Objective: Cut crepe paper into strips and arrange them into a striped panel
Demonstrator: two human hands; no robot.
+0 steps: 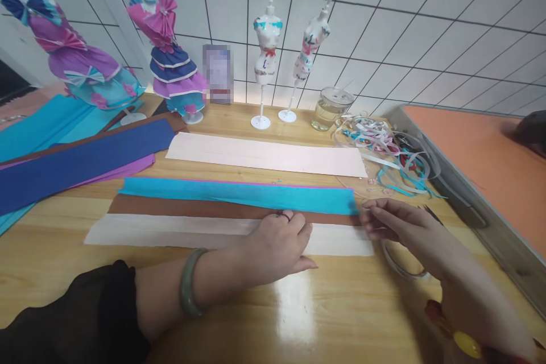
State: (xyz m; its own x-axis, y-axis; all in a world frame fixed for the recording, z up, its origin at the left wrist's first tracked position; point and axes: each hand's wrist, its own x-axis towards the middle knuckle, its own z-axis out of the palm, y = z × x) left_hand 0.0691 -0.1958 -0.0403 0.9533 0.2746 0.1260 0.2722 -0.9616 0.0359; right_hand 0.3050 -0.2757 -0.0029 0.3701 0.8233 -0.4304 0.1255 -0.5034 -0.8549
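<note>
Long crepe-paper-like strips lie layered in front of me: a turquoise strip [239, 192] with a thin purple edge behind it, a brown strip [170, 206], and a whitish strip [140, 230] nearest me. My left hand [277, 244] rests on the brown and whitish strips right of their middle, fingers bent down over them, thumb apart, nothing gripped. At the strips' right end is my right hand [392, 219], its thumb and fingertips drawn together. Whatever is between those fingertips is too blurred to make out. Beneath that hand lies a pale ring-shaped band [403, 267].
Behind the strips lies a pale pink strip [264, 153]. Two dressed mannequins [174, 62] and two white dress forms [268, 40] stand along the wall. A glass cup [330, 108] and tangled ribbons [392, 148] sit back right. Blue strips [85, 159] are stacked left.
</note>
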